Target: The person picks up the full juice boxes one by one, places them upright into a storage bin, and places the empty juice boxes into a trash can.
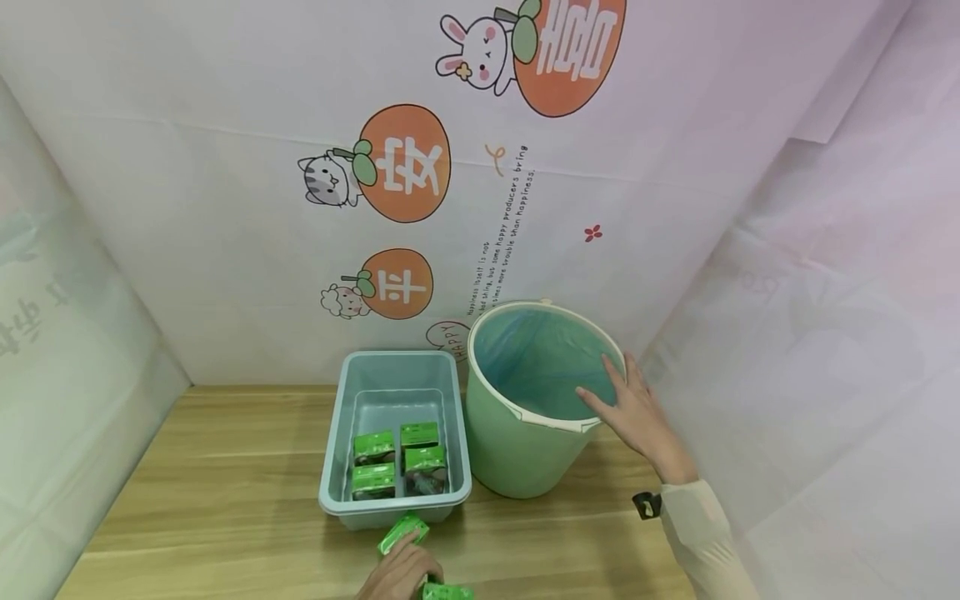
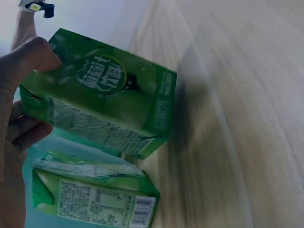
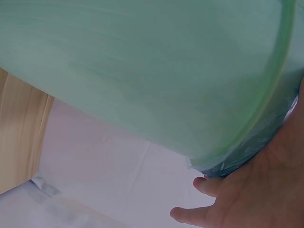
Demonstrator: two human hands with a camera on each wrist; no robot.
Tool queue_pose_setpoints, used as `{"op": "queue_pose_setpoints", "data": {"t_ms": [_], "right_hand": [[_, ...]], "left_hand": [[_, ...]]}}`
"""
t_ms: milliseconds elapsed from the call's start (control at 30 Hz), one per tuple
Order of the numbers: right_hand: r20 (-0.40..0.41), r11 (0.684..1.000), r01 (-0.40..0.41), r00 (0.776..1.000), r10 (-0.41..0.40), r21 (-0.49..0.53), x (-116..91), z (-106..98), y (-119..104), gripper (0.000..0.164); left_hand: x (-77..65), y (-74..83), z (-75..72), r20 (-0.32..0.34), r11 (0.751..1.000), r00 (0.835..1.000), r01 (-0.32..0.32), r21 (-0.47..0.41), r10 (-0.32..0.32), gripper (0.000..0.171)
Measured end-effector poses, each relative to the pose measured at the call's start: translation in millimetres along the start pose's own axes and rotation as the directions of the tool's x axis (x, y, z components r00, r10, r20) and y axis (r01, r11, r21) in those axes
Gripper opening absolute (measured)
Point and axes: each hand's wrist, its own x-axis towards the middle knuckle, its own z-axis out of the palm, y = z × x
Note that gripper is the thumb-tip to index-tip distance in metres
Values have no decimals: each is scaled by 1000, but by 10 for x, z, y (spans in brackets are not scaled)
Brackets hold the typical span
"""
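Note:
My left hand (image 1: 401,575) pinches a green juice box (image 2: 104,90) just above the wooden table, thumb on its printed face and fingertips behind. A second green juice box (image 2: 95,192) is close beside those fingers, in front of the blue-grey plastic tub (image 1: 327,467). Inside that tub stand several similar green boxes (image 1: 373,479). Over at the right, my right hand (image 1: 637,412) lies at the rim of a pale green bucket (image 1: 517,458) with fingers spread and fairly straight. Bluish liner film (image 3: 237,154) shows along the rim near that palm.
Behind the tub and bucket, a white printed sheet (image 1: 247,250) hangs as a wall. Similar white sheets flank the left and right sides. Wooden table (image 1: 225,500) surface extends left of the tub and in front of the bucket. The bucket stands close beside the tub.

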Motion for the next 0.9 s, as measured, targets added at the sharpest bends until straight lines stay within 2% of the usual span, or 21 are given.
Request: {"op": "queue_pose_setpoints", "data": {"t_ms": [100, 200, 300, 400, 467, 533, 633, 700, 767, 833, 900], "right_hand": [[-1, 1000, -1, 1000, 1, 6, -3, 11, 22, 95], [-1, 1000, -5, 1000, 5, 11, -5, 19, 34, 95], [1, 1000, -4, 1000, 4, 11, -6, 27, 39, 95], [3, 1000, 0, 1000, 0, 11, -7, 32, 41, 95], [0, 1000, 3, 1000, -3, 14, -8, 32, 40, 95], [2, 1000, 4, 1000, -4, 14, -8, 32, 41, 95], [6, 1000, 2, 1000, -2, 14, -11, 27, 28, 95], [11, 1000, -1, 1000, 1, 10, -9, 24, 19, 96], [14, 1000, -2, 1000, 2, 12, -7, 19, 4, 96], [13, 1000, -2, 1000, 2, 12, 0, 17, 0, 96], [17, 1000, -2, 1000, 1, 14, 9, 19, -2, 97]], "left_hand": [[37, 84, -61, 13, 997, 997, 75, 2, -75, 26], [84, 151, -129, 23, 990, 991, 133, -42, -133, 28], [143, 181, -196, 40, 971, 986, 167, -169, -162, 33], [251, 225, -274, 40, 947, 985, 170, -274, -165, 43], [366, 273, -333, 26, 939, 989, 148, -309, -147, 45], [507, 360, -411, 12, 936, 987, 153, -318, -157, 44], [725, 501, -541, 14, 922, 977, 205, -328, -212, 50], [868, 583, -634, 32, 906, 960, 272, -323, -277, 55], [1019, 629, -706, 38, 901, 948, 312, -301, -316, 55], [1187, 647, -778, 36, 904, 943, 326, -277, -329, 54], [1374, 638, -857, 16, 914, 946, 319, -251, -325, 52]]}}
